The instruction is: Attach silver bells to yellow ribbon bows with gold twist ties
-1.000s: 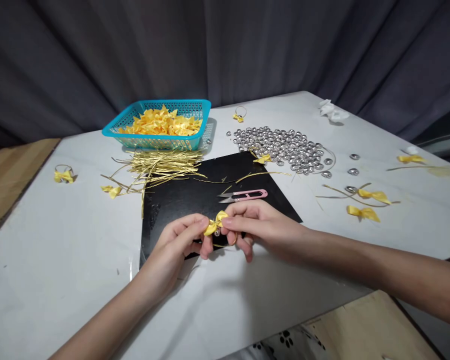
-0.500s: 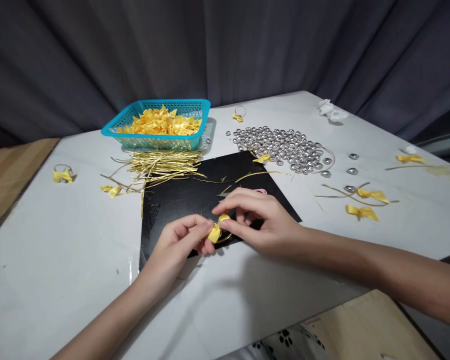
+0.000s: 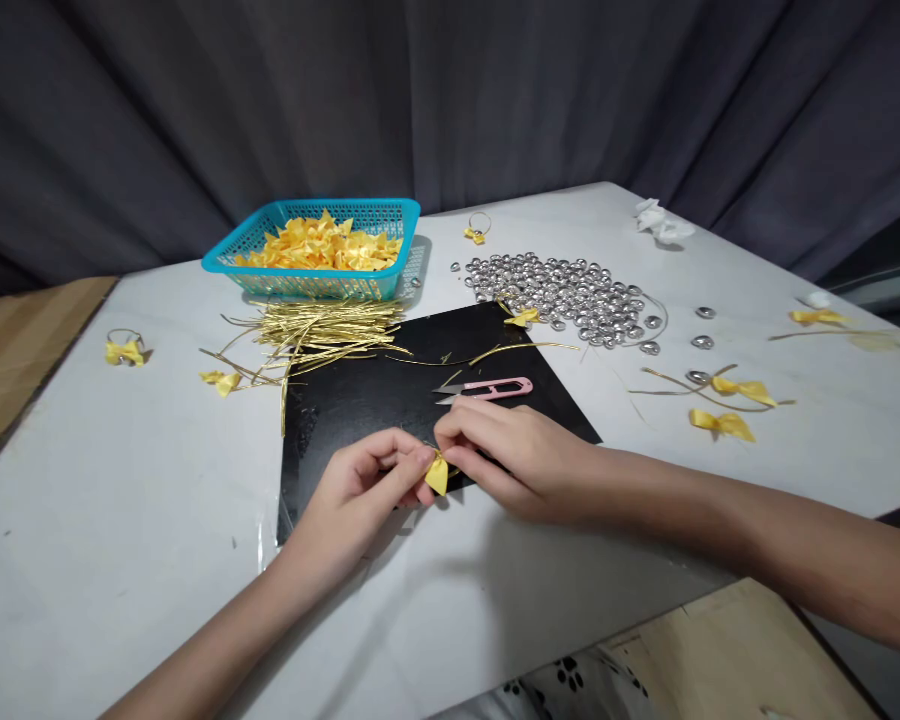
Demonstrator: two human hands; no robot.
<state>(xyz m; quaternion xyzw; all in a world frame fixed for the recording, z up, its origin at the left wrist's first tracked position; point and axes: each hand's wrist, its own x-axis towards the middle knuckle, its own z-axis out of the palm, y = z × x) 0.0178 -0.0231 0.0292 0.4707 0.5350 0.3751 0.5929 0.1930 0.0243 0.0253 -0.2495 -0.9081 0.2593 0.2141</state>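
Observation:
Over the near part of a black mat (image 3: 360,410), both hands meet at a small yellow ribbon bow (image 3: 436,476). My left hand (image 3: 379,475) pinches the bow's left side between thumb and fingertips. From the right, my right hand (image 3: 514,450) is closed, its thumb and forefinger pinching the bow's upper right side. A gold wire shows partly behind the bow, mostly hidden by my fingers. Just beyond my right hand lies a pair of pink-handled thread snips (image 3: 506,388), blades pointing left.
A teal basket (image 3: 307,268) of yellow bows stands at the back left, behind a heap of gold wires (image 3: 330,330). Silver beads (image 3: 555,290) are spread at the back right. Finished-looking rings with bows (image 3: 125,350), loose bows (image 3: 722,424) and crumpled white tissue (image 3: 664,222) lie around the white table.
My right hand's fingers have drawn together and lowered slightly at the bow, uncovering the pink snips. The bow has turned, so only one of its ends now shows.

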